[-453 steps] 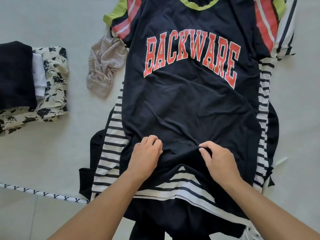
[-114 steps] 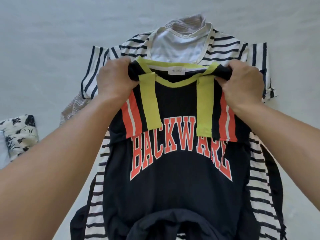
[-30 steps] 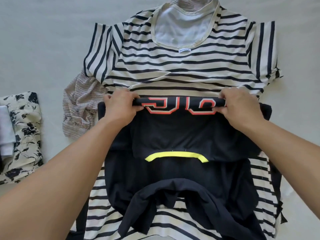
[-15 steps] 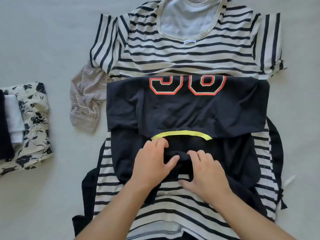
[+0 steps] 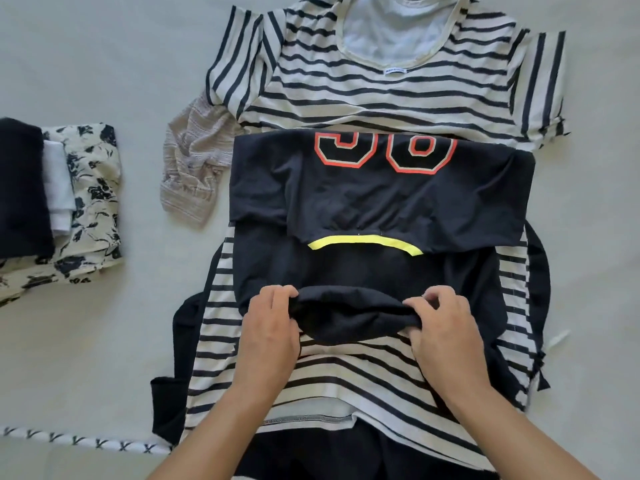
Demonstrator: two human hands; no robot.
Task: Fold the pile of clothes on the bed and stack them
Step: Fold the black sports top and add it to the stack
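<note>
Head view | both hands, left (image 5: 268, 336) and right (image 5: 446, 336), moved apart since 0.5 s ago, fingers pinching near hem of half-folded navy jersey T-shirt (image 5: 381, 202) | second fold likely next.

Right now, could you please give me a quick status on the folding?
Left hand and right hand both grip the navy shirt's bottom hem. Top half folded down. Striped shirt underneath; folded stack at left.
</note>
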